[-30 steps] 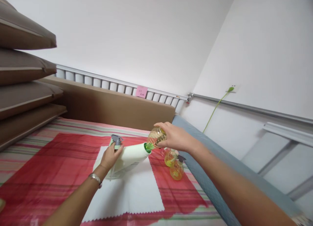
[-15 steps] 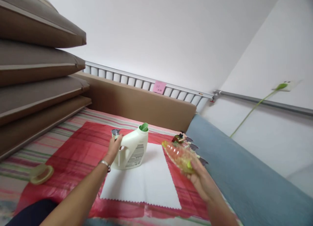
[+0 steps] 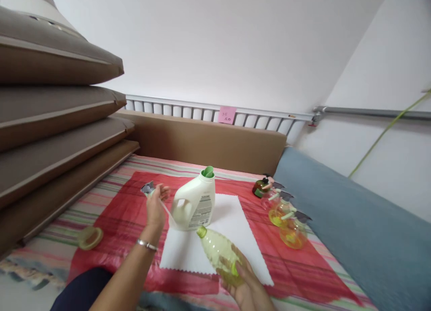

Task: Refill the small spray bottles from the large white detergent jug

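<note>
In my left hand is a dispenser pump with a grey top and a thin pale tube that slants down to the right. My right hand is wrapped round a clear yellow-green bottle, tilted with its open neck up and to the left. Between and behind my hands, a white detergent jug with a green spout stands upright on a white zigzag-edged cloth. The bottle's neck is in front of the jug's base.
Several pump bottles stand in a row on the right of the red sheet. A yellowish round lid lies at left. Stacked brown cushions rise on the left, and a blue-grey panel borders the right.
My right hand has brought the bottle leftward to in front of the jug. My left hand, with the pump, has moved left away from the jug's handle. The view has shifted.
</note>
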{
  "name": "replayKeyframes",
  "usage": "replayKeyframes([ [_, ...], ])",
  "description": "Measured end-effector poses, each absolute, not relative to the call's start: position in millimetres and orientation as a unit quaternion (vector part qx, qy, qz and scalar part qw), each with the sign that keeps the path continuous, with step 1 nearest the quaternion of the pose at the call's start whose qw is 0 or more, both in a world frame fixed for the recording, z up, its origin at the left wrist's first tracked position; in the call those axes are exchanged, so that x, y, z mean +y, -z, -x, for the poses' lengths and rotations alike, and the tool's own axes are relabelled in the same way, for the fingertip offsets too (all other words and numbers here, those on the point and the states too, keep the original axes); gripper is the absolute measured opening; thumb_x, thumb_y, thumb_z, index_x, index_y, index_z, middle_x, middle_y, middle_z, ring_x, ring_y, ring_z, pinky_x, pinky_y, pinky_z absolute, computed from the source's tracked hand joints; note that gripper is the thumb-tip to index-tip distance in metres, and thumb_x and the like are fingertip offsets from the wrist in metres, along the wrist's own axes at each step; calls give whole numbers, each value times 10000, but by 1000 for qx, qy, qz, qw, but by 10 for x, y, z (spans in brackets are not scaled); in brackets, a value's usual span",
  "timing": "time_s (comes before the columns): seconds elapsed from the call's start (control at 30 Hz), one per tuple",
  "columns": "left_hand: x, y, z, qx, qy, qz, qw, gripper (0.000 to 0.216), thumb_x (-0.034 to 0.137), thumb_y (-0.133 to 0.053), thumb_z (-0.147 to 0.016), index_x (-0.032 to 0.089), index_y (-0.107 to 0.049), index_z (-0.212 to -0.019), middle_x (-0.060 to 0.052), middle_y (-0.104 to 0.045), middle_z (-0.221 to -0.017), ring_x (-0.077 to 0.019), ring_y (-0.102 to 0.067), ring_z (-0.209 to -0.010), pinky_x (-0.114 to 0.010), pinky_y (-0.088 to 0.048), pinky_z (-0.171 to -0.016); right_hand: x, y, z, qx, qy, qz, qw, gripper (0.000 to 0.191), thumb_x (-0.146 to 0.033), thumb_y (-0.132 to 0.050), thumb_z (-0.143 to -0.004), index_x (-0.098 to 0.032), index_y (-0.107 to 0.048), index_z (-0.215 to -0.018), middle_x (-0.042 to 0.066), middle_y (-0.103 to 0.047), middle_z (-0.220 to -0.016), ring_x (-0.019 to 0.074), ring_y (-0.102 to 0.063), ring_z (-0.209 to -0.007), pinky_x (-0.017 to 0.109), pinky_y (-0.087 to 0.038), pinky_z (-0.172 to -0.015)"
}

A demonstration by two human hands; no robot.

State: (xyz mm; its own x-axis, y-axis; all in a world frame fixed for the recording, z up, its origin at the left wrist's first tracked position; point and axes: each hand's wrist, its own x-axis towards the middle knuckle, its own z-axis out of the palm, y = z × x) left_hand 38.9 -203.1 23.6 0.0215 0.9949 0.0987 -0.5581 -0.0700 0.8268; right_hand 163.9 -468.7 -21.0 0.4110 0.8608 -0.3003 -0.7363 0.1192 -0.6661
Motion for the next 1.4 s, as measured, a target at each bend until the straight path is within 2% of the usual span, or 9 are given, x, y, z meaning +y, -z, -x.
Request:
replayKeyframes([
  [0.1, -2263, -417, -253, 238, -654, -327, 640, 306, 435, -558, -715, 191, -561, -900, -16, -650, -795, -135, -607, -709, -267, -442, -687, -4623, 232, -1487, -79, -542, 378, 746, 819, -356, -720, -684, -273, -228, -1334, 95, -605, -1093, 220, -625, -877, 343, -419, -761],
  [0.27, -2589, -627, -220, 165, -665, -295, 666, 246, 379, -578, -741, 196, -570, -906, -17, -660, -791, -129, -602, -722, -267, -435, -706, -4594, 252, -1340, -57, -564, 373, 734, 864, -367, -754, -628, -270, -240, -1316, 88, -624, -1064, 211, -637, -824, 328, -427, -725],
  [0.43, -2739, -671, -343, 147, -660, -306, 671, 236, 380, -569, -759, 201, -565, -913, -17, -659, -791, -127, -598, -732, -257, -433, -699, -4640, 281, -1308, -61, -573, 355, 736, 899, -378, -770, -605, -260, -228, -1312, 112, -614, -1104, 218, -626, -865, 321, -436, -701],
  [0.57, -2856, -652, -442, 140, -643, -339, 673, 231, 367, -563, -772, 194, -563, -925, -23, -652, -817, -137, -600, -759, -269, -438, -712, -4658, 319, -1312, -68, -562, 343, 750, 833, -379, -743, -644, -256, -251, -1306, 114, -622, -1091, 207, -627, -837, 319, -442, -688],
  [0.77, -3211, -439, -579, 142, -549, -445, 693, 263, 345, -558, -788, 174, -550, -988, -74, -652, -913, -205, -606, -889, -346, -426, -804, -4618, 194, -1268, -82, -554, 313, 767, 732, -362, -705, -699, -256, -294, -1295, 107, -604, -1134, 207, -615, -894, 324, -443, -731],
  [0.93, -3418, -340, -586, 106, -471, -454, 749, 249, 298, -572, -788, 187, -539, -1009, -62, -654, -894, -211, -600, -916, -374, -386, -888, -4601, 79, -1267, -98, -554, 299, 770, 691, -377, -700, -700, -250, -344, -1278, 119, -591, -1158, 224, -611, -913, 322, -439, -727],
  [1.2, -3411, -414, -532, 81, -418, -481, 766, 199, 321, -532, -807, 171, -558, -935, -78, -646, -875, -219, -582, -875, -382, -382, -866, -4638, 163, -1262, -97, -572, 264, 771, 656, -395, -657, -739, -241, -336, -1291, 140, -576, -1178, 219, -611, -904, 316, -438, -710],
  [1.4, -3409, -461, -517, 85, -379, -495, 777, 218, 354, -566, -765, 149, -590, -835, -109, -654, -856, -248, -581, -856, -385, -397, -820, -4662, 195, -1253, -110, -584, 252, 764, 619, -399, -615, -776, -232, -322, -1296, 129, -614, -1093, 209, -620, -843, 317, -442, -675],
])
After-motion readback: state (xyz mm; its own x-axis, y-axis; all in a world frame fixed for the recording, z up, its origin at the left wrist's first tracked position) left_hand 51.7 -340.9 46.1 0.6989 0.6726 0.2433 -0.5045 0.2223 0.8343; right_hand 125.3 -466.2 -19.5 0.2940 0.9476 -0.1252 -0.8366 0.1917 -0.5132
